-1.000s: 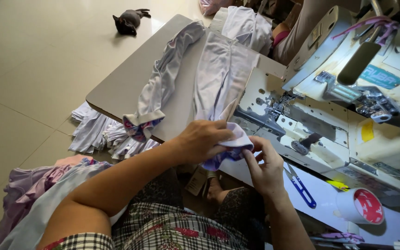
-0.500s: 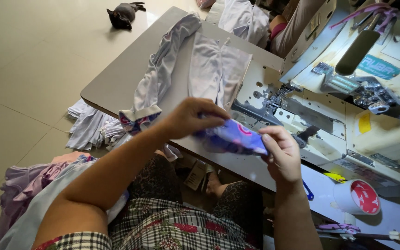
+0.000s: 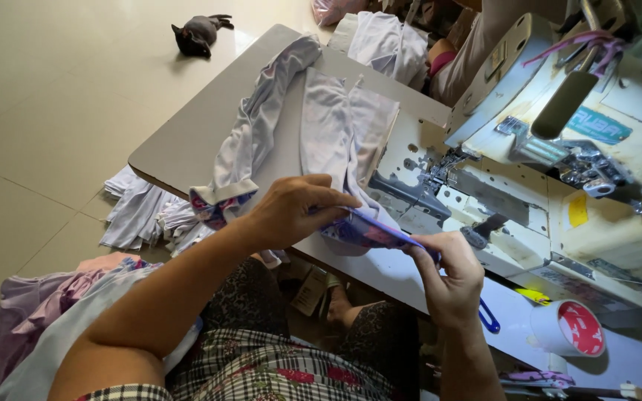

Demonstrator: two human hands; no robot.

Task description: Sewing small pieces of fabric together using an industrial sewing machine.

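Head view: left hand (image 3: 291, 212) and right hand (image 3: 451, 278) both pinch a purple patterned cuff strip (image 3: 369, 232), stretched between them at the table edge (image 3: 187, 141), just short of the sewing machine (image 3: 559, 171). Strip not yet under the presser foot, so stitching looks still to do; white sleeves (image 3: 336, 126) lie waiting, fingertip grip partly hidden, needle area hard to make out

Teal label (image 3: 598, 125), yellow sticker (image 3: 578, 210)

On the worktop (image 3: 187, 141), two garments (image 3: 321, 126) lie side by side, left of the sewing machine (image 3: 559, 163). Both hands hold a folded cloth strip (image 3: 369, 230) at the near edge. A cloth pile (image 3: 146, 215) lies on the floor below; a cat (image 3: 196, 33) lies far left.
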